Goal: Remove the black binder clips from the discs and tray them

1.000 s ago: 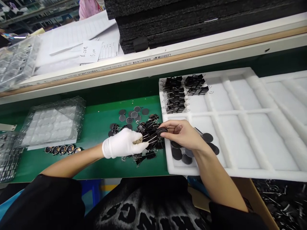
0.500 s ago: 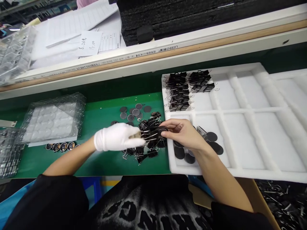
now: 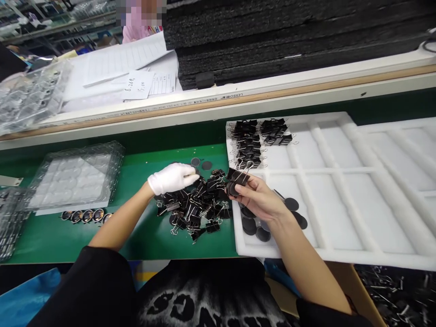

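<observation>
Binder clip (image 3: 237, 176), one, is pinched in the right hand (image 3: 259, 197); gloved left hand (image 3: 170, 178) bunches fingers beside two grey discs (image 3: 206, 165).

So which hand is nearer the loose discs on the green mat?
Left. The gloved left hand reaches right up beside the discs; the right hand is farther off to their right, holding a binder clip.

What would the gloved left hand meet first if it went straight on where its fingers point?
Likely the dark discs just beyond the left hand; the binder clip pile sits just below that line. Depth is unclear.
</observation>
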Demonstrator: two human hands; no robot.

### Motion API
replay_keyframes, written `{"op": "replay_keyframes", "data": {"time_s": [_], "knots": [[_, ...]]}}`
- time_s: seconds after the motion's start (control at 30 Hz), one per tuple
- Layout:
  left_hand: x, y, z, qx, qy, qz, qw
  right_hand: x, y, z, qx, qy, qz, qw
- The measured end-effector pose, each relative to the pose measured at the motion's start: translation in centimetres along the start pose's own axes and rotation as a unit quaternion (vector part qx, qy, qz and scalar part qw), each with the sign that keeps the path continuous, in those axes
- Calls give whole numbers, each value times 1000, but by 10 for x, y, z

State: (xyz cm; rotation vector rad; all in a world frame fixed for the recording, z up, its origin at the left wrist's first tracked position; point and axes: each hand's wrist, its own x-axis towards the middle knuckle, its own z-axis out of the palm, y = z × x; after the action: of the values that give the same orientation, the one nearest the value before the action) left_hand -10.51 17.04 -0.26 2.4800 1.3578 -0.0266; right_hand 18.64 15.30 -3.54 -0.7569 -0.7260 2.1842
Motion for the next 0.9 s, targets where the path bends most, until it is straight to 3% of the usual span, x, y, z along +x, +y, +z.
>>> {"op": "replay_keyframes", "data": {"time_s": [0.1, 0.2, 0.27, 0.4, 0.57, 0.77, 0.9], "knots": [[-13, 11, -16, 50, 125, 1, 991, -2, 2, 2, -12, -32, 6, 999], [-22, 43, -20, 73, 247, -7, 966, -4, 7, 9, -33, -62, 1, 998], [-23, 66, -16, 59, 286, -13, 956, -5, 11, 13, -33, -74, -5, 997], [-23, 82, -11, -32, 204, 7, 978, -5, 15, 15, -36, -80, -9, 996], [-19, 75, -16, -70, 112, -76, 988, -4, 16, 10, -63, -98, -14, 993], [-18, 91, -19, -200, 37, -153, 967, -4, 14, 12, -99, -74, -33, 992], [-19, 93, -13, -257, 33, -155, 953, -5, 14, 12, -99, -77, -35, 991]]}}
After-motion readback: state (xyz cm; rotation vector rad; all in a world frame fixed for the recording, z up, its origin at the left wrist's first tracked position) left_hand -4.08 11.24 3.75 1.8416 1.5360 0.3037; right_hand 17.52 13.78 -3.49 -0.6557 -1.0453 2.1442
